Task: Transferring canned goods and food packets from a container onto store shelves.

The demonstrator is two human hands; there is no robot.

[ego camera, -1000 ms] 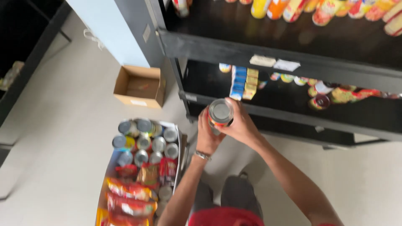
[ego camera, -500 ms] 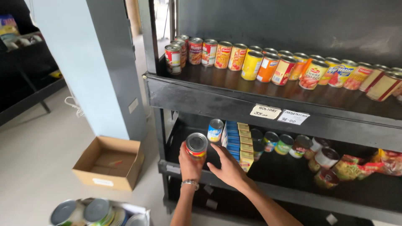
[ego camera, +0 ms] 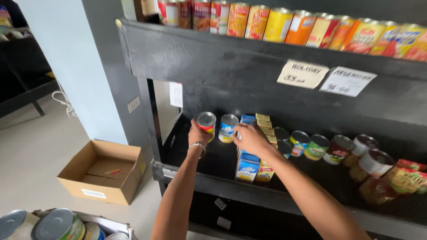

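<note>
- left hand [ego camera: 198, 134] now carries the can [ego camera: 206, 124] deeper into the lower shelf [ego camera: 209, 164], beside a blue-labelled can [ego camera: 228, 128]
- right hand [ego camera: 251, 138] is off it, over the boxes [ego camera: 249, 162]

1. We have one view only, head-worn, so no second view shares anything.
2. We look forward and slightly down at a black shelf unit [ego camera: 249, 66].
3. We're near: forearms reach in from the bottom edge.

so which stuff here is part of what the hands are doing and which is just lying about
In hand:
- left hand holding a red-labelled can
- right hand by the blue-and-white can
- lower shelf

Lying about:
- open cardboard box on the floor
- upper-shelf cans
- paper price tags
</note>
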